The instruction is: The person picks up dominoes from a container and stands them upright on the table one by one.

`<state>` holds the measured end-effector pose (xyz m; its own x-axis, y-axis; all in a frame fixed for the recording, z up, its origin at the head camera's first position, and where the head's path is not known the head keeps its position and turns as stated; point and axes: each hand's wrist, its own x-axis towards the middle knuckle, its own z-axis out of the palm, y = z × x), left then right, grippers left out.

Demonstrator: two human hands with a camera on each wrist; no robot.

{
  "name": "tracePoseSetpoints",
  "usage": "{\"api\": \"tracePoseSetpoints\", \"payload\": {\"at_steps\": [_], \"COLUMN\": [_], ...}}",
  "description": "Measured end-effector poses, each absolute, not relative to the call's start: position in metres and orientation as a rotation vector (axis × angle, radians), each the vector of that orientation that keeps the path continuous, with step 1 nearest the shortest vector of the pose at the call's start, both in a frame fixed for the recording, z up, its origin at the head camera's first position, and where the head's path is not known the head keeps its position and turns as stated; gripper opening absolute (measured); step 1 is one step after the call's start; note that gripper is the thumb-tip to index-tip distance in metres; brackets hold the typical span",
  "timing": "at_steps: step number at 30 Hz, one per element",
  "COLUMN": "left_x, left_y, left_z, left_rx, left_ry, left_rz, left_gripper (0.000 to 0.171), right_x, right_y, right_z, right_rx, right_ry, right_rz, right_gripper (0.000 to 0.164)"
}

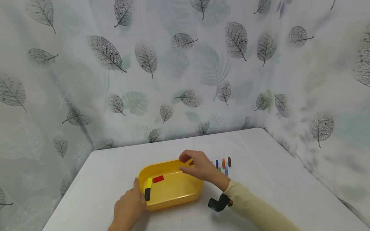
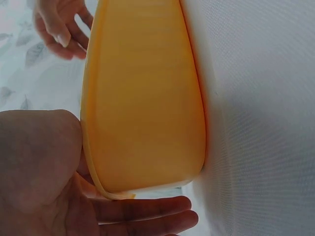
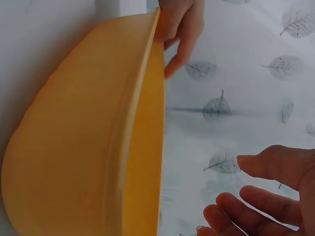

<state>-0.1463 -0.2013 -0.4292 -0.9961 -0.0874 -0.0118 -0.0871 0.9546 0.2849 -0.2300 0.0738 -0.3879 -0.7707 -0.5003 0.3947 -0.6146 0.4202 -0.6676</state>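
Observation:
At the left end of the yellow plastic basin (image 1: pixel 173 202), my left hand (image 1: pixel 129 203) holds the rim, with fingers along the outer wall in the left wrist view. Inside that end lie a yellow block (image 1: pixel 149 183), a red block (image 1: pixel 158 179) and a black block (image 1: pixel 147 194). My right hand (image 1: pixel 199 165) hovers above the far right rim, fingers loosely bent and apart, with nothing between them. In the right wrist view its thumb and fingers (image 3: pixel 261 211) are spread beside the basin wall (image 3: pixel 74 123).
Right of the basin, several small blocks stand upright, partly hidden by my right wrist: a blue one (image 1: pixel 217 164), an orange one (image 1: pixel 224 163), a dark brown one (image 1: pixel 229 161) and a light blue one (image 1: pixel 226 171). A leaf-patterned curtain (image 1: pixel 179 80) borders the white table (image 1: pixel 268 179).

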Motion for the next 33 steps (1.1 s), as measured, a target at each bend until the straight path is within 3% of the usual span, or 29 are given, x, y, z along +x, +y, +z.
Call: {"api": "tracePoseSetpoints", "payload": {"at_steps": [19, 33], "left_x": [-0.146, -0.145], "left_y": [-0.199, -0.199], "left_z": [-0.429, -0.430], "left_rx": [0.156, 0.129], "left_ry": [-3.109, -3.094], "left_rz": [-0.472, -0.446], "left_gripper": [0.062, 0.060], "right_x": [-0.244, -0.253], "right_y": [-0.008, -0.031], "right_z": [-0.422, -0.439], "right_rx": [1.140, 1.209], "right_ry": [-2.824, -2.846], "right_rz": [0.937, 0.815], "right_gripper": [0.031, 0.017]}}
